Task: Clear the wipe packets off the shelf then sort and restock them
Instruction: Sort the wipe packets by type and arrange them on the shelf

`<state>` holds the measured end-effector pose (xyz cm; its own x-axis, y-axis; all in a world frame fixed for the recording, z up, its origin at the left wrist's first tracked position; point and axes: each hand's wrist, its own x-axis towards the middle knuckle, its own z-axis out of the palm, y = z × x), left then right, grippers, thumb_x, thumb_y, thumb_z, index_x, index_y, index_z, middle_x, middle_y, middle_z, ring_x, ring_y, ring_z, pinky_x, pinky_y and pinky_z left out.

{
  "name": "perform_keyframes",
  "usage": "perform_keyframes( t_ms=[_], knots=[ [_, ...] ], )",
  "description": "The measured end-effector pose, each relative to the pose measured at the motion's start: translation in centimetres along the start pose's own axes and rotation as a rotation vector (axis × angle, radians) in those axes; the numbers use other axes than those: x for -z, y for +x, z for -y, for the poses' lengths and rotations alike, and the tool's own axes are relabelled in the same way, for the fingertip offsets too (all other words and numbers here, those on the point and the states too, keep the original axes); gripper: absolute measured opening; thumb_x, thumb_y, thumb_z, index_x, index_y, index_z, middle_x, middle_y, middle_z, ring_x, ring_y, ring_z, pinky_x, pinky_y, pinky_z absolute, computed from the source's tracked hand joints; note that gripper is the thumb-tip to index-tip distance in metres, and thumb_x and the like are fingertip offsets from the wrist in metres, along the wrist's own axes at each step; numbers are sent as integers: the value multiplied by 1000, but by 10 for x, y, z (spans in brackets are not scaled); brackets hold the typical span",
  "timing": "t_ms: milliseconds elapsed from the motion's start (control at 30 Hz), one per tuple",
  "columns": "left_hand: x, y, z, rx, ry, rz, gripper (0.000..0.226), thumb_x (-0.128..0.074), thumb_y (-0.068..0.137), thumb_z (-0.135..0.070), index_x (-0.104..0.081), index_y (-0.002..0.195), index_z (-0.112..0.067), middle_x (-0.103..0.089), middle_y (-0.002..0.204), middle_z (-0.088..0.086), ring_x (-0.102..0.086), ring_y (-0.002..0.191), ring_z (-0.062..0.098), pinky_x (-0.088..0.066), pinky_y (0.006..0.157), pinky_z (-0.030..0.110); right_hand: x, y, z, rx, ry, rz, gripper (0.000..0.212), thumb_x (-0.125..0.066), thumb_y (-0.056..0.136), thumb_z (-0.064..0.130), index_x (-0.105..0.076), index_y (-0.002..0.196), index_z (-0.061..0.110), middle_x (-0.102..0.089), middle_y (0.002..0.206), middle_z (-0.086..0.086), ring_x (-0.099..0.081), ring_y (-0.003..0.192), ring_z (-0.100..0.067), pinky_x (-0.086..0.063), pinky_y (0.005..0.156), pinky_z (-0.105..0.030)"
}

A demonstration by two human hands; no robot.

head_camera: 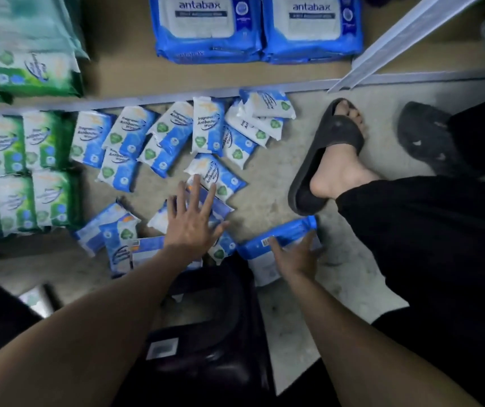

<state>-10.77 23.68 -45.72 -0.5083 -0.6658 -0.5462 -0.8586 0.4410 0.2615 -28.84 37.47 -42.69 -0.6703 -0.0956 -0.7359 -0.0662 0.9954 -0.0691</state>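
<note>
Several small blue-and-white wipe packets point(209, 124) lie scattered on the concrete floor in front of the shelf. My left hand point(191, 221) hovers with fingers spread over a blue packet point(203, 201) in the middle of the pile; I cannot tell if it touches. My right hand point(294, 257) grips a larger blue packet point(279, 239) lying on the floor to the right. Green wipe packets point(30, 171) stand in rows on the floor at the left. Two big blue "antabax" packs point(206, 27) sit on the brown shelf board point(118, 69).
Another person's foot in a black slide sandal point(326, 160) stands just right of the pile, a second black shoe point(423, 136) beyond it. A dark stool or bin point(206, 327) sits below my arms. The shelf's metal front rail point(176, 96) runs across; an upright point(397, 39) slants at right.
</note>
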Motion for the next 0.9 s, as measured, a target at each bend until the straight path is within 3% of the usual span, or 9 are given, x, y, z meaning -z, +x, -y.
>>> perform_keyframes(
  t_ms=[167, 233, 367, 467, 567, 733, 900],
  knots=[
    [-16, 12, 10, -44, 36, 0, 88, -25, 94, -77, 11, 159, -30, 25, 164, 8, 15, 151, 41, -5, 120, 64, -13, 6, 9, -141, 223, -65, 115, -68, 84, 62, 6, 160, 18, -7, 162, -28, -16, 150, -38, -31, 114, -49],
    [-20, 12, 11, -62, 33, -21, 88, -24, 94, -78, 7, 160, -28, 21, 166, 9, 11, 152, 43, -6, 119, 65, -19, 8, 13, -183, 216, -86, 117, -67, 82, 65, 8, 159, 19, -7, 163, -26, -19, 149, -40, -31, 114, -52],
    [-23, 12, 12, -76, 28, -37, 88, -24, 93, -77, 2, 161, -27, 15, 167, 11, 6, 152, 44, -10, 118, 66, -23, 14, 21, -249, 142, -92, 120, -67, 81, 65, 13, 159, 19, 3, 163, -26, -6, 151, -39, -27, 116, -56],
    [-22, 13, 13, -81, 36, -38, 87, -23, 93, -76, -2, 161, -26, 12, 167, 12, 4, 152, 45, -11, 118, 66, -24, 17, 19, -247, 150, -86, 115, -67, 85, 59, 10, 159, 17, -5, 163, -25, -11, 151, -39, -25, 117, -53],
    [-21, 12, 12, -79, 65, -37, 88, -20, 92, -77, -2, 161, -26, 13, 167, 11, 5, 152, 44, -10, 119, 64, -25, 13, 13, -227, 221, -107, 111, -68, 83, 58, 6, 159, 26, -12, 162, -24, -25, 146, -42, -31, 114, -56],
    [-10, 12, 12, -66, 49, 33, 86, -25, 94, -77, 11, 159, -33, 26, 164, 5, 16, 152, 38, -3, 122, 57, -18, -12, 13, -119, 327, -108, 100, -70, 87, 41, -5, 161, 26, -25, 156, -26, -43, 133, -41, -41, 103, -46],
    [11, 10, 13, -33, -18, 66, 83, -29, 94, -73, -1, 161, -32, 18, 167, 0, 14, 154, 29, -5, 125, 51, -7, -34, 34, 26, 380, -137, 103, -69, 81, 47, -6, 160, 27, -38, 150, -23, -49, 128, -40, -44, 102, -43]
  ],
)
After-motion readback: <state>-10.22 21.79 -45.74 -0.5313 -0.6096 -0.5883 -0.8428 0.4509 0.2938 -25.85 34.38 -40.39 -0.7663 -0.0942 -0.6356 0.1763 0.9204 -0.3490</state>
